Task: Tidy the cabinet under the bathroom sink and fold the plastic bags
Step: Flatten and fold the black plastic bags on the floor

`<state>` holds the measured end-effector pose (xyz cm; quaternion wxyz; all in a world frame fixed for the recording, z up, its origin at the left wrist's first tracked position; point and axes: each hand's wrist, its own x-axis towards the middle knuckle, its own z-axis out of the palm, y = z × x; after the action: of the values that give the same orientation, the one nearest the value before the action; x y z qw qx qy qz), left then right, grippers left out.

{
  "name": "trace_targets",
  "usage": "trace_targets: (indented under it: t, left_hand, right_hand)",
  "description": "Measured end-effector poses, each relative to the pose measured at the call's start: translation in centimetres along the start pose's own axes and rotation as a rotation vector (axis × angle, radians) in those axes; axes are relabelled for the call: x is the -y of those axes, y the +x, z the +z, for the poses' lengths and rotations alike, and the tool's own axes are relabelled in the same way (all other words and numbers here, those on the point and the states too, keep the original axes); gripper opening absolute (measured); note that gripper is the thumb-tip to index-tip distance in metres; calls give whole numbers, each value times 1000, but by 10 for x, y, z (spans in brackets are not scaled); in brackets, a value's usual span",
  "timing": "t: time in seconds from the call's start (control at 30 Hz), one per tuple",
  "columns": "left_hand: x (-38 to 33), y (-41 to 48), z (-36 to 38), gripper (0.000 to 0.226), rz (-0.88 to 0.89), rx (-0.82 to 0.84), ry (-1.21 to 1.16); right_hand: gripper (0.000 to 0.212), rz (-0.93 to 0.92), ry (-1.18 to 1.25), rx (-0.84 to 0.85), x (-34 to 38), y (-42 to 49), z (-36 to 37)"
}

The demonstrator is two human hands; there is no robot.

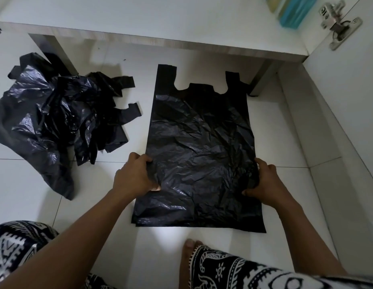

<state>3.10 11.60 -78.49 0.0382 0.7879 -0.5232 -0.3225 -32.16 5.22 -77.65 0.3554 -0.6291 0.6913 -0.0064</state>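
Left hand [133, 176] grip: clenched on the left edge of the black plastic bag [202, 132], thumb on top, plastic bunched under the fingers. Right hand [265, 182] grip: clenched on the right edge at the same level. The fingertips of both hands are partly hidden by the gathered plastic.

The bag lies flat on the white tiled floor [25, 195]. Its long axis runs near to far: the closed bottom edge is near, and the two handles point far, toward the cabinet base [160, 38].

At left, well apart, lies a crumpled pile of black bags [56, 117]; their number cannot be told. At far right, a teal item [294, 13] is cut off by the frame edge.
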Motion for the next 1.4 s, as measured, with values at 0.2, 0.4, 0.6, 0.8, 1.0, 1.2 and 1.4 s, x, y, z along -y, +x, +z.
trace_targets:
  t: [0.2, 0.4, 0.6, 0.8, 1.0, 1.2, 1.4]
  left_hand:
    - [-19, -26, 21, 68, 317, -406, 121]
    - [-10, -49, 84, 85, 429, -256, 202]
    - [-1, -51, 91, 110, 468, -181, 291]
    - [-3, -52, 92, 114, 473, -179, 316]
    - [-4, -52, 93, 114, 458, -175, 359]
    - [-3, -50, 93, 115, 459, -171, 379]
    - [-7, -45, 82, 111, 422, -104, 252]
  right_hand:
    - [63, -216, -192, -356, 35, -20, 31]
    - [66, -351, -368, -217, 40, -33, 111]
    - [71, -390, -421, -263, 23, -31, 118]
    - [65, -355, -418, -282, 42, -38, 129]
    - [69, -374, -456, -209, 38, -38, 133]
    - [76, -197, -468, -271, -28, -33, 83]
    - [79, -108, -329, -286, -46, -35, 53]
